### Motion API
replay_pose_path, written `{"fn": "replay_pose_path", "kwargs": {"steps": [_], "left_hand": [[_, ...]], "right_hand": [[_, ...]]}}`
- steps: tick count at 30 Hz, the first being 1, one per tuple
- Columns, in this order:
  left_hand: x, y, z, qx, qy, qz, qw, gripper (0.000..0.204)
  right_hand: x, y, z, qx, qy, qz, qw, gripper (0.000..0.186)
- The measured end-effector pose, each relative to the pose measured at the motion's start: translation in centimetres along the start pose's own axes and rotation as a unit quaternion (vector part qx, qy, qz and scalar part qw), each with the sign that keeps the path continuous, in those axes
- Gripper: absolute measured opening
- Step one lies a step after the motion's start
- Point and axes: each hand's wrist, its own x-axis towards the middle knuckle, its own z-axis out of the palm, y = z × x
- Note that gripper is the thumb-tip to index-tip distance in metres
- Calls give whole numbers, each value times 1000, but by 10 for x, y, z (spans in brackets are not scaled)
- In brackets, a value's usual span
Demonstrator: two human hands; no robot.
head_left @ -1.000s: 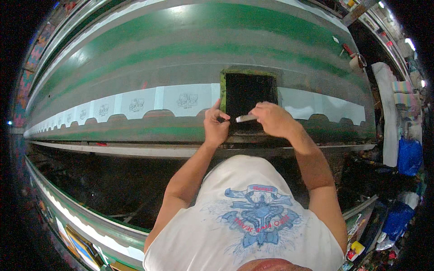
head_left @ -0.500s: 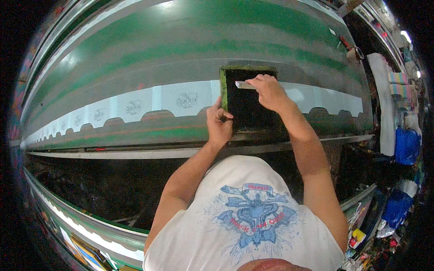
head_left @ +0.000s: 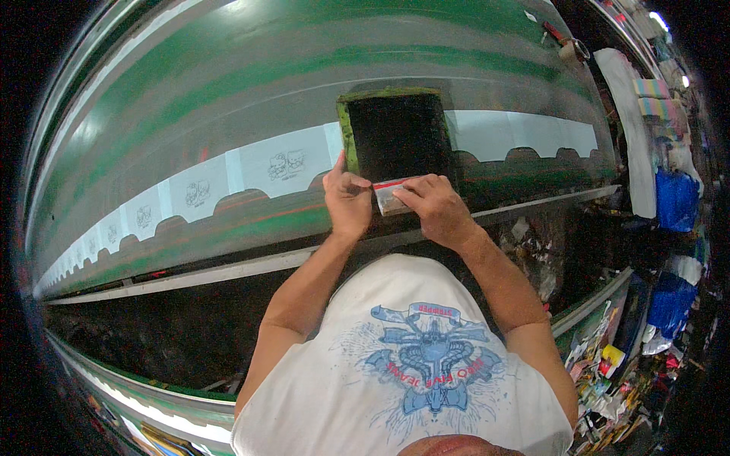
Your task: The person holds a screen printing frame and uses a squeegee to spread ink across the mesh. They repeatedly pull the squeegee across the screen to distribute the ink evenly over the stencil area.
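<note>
Amid workshop clutter (head_left: 608, 387), at green-and-grey table (head_left: 228, 68) lined with pale sheets (head_left: 247, 167), gripped flat squeegee (head_left: 390, 201) in right hand (head_left: 445, 211) at near end of dark frame (head_left: 345, 129); set half-curled left hand (head_left: 350, 204) against frame's left side, could not tell if grasping.

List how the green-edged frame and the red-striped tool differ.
The frame is large; the tool is much smaller. The frame has a dark middle and yellow-green border; the tool is pale with a red stripe. The frame lies on the table, while the right hand grips the tool. Both show straight edges.
</note>
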Motion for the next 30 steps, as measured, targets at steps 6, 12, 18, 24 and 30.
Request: {"fn": "replay_pose_path", "kwargs": {"steps": [6,12,18,24,30], "left_hand": [[0,-5,-2,5,-17,-11,1000,22],[0,28,7,13,13,37,999,25],[-10,54,85,8,12,92,996,26],[-25,67,175,-4,8,79,997,27],[-34,67,216,-51,-4,32,998,26]], "right_hand": [[-16,7,-13,95,40,29,994,41],[-75,55,10,166,207,198,944,39],[-133,113,-8,228,233,227,918,39],[-180,180,-40,205,223,230,925,38],[-189,197,-64,100,174,78,977,39]]}}
